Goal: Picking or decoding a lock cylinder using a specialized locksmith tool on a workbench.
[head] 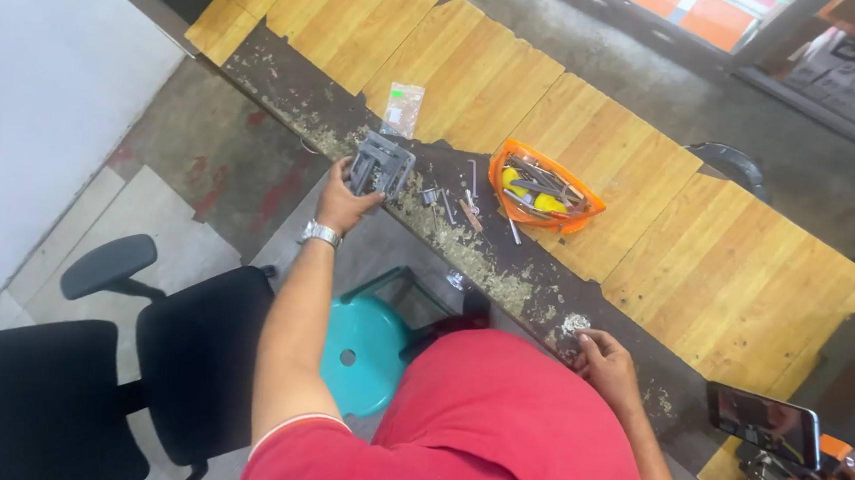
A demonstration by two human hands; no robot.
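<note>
**Grey metal part held at the table edge**

A grey metal part [381, 165], boxy and ribbed, is gripped in the left hand [345, 202], whose fingers are closed around its lower side; it is held just above the dark, worn edge of the table [288, 85]. The right hand [607, 366] is rested on that same edge, well apart from the part, its fingertips closed beside a small pale heap of shavings [574, 324]; whether anything is pinched there cannot be told. The step in hand is judged to be the handling of the part, and a steady hold and a free right hand would be called for by any fitting. Loose screws [460, 202] are scattered near the part, and an orange tray [543, 190] of thin metal tools is set on the yellow wooden planks. A small clear bag [403, 108] is laid beyond. The edge is strewn with sawdust.
</note>
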